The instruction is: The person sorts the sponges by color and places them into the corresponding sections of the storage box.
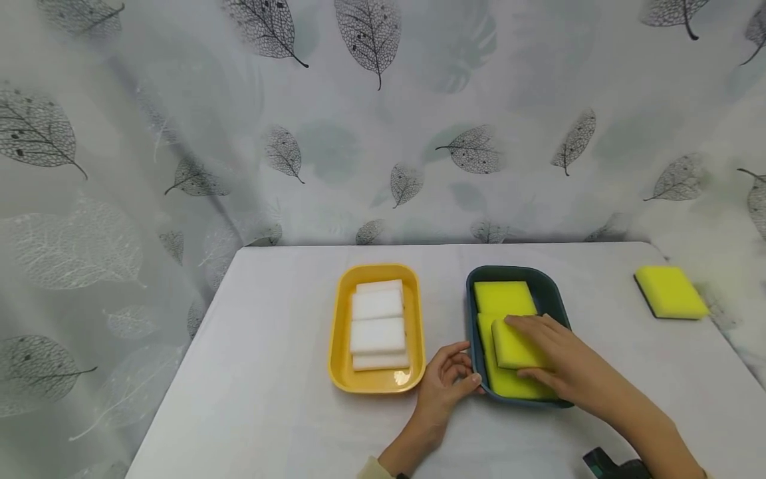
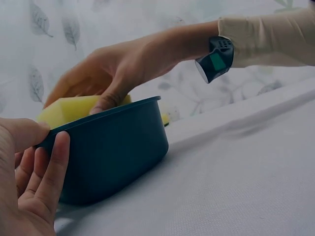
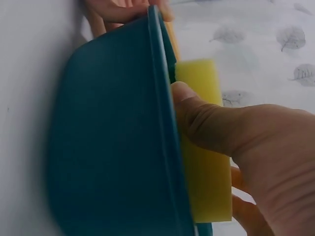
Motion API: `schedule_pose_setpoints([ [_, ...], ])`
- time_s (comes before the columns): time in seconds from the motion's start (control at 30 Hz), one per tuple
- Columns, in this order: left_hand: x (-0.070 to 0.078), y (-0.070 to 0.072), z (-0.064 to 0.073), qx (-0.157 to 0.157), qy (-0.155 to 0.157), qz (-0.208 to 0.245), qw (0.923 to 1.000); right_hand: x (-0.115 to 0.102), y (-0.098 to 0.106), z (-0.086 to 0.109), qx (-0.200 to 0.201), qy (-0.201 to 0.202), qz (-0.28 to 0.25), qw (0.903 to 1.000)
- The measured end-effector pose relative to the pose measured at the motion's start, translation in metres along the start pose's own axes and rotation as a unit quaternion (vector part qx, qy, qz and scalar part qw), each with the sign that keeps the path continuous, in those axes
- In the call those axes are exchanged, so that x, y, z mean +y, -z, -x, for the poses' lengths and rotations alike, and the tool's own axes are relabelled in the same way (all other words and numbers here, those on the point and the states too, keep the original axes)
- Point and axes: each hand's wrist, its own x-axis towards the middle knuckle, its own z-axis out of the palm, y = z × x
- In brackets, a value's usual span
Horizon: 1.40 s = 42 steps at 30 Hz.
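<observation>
A dark teal tub (image 1: 547, 293) holds several yellow sponges (image 1: 505, 297). My right hand (image 1: 559, 359) grips one yellow sponge (image 1: 514, 346) on top of the others, thumb on the near side and fingers on the far side. In the right wrist view this sponge (image 3: 209, 187) stands partly above the rim. My left hand (image 1: 445, 382) is at the tub's near left corner; in the left wrist view its thumb and fingers (image 2: 54, 167) pinch the tub's wall (image 2: 113, 152) at the rim. The undersides of the sponges are hidden.
To the left, a yellow tray (image 1: 339, 332) holds several white sponge blocks (image 1: 377, 336). Another yellow sponge (image 1: 670, 293) with a dark underside lies near the right edge of the white table (image 1: 269, 372). Leaf-patterned curtains (image 1: 335, 166) hang behind and to the left.
</observation>
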Motion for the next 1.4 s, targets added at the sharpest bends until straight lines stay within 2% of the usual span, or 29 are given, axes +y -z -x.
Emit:
schedule_pose_setpoints([
  [0.2,0.001,-0.001,-0.003,-0.007,-0.004,0.004,1.0,0.003,-0.008,-0.002,0.009,0.036,0.003,0.9993],
  [0.5,0.004,0.0,-0.003,0.007,0.0,0.005,1.0,0.002,-0.013,-0.006,0.01,0.039,0.018,0.999],
  [0.63,0.006,-0.003,-0.005,0.006,-0.003,0.003,1.0,0.002,-0.007,-0.006,-0.003,0.011,0.0,0.9999],
  [0.77,0.006,-0.004,-0.006,0.005,0.0,-0.004,1.0,0.001,0.002,-0.007,-0.03,-0.044,-0.058,0.9969],
  [0.83,0.006,-0.005,-0.006,0.007,0.001,-0.005,1.0,0.002,0.005,-0.007,-0.023,-0.062,-0.082,0.9944],
  [0.9,0.006,-0.005,-0.004,0.008,0.004,-0.004,1.0,0.007,0.008,-0.005,0.007,-0.066,-0.092,0.9935],
  [1.03,0.004,-0.005,-0.002,0.005,0.009,0.003,0.9999,0.027,0.014,0.001,0.099,-0.077,-0.104,0.9866],
  [1.13,0.004,-0.005,-0.002,0.004,0.006,0.002,1.0,0.051,0.016,0.005,0.148,-0.119,-0.104,0.9763],
  [1.23,0.003,-0.003,0.0,0.009,0.01,0.002,0.9999,0.08,0.015,0.012,0.167,-0.171,-0.082,0.9677],
  [1.4,0.003,-0.002,0.003,0.004,0.021,0.007,0.9998,0.126,0.02,0.031,0.158,-0.234,-0.049,0.9581],
])
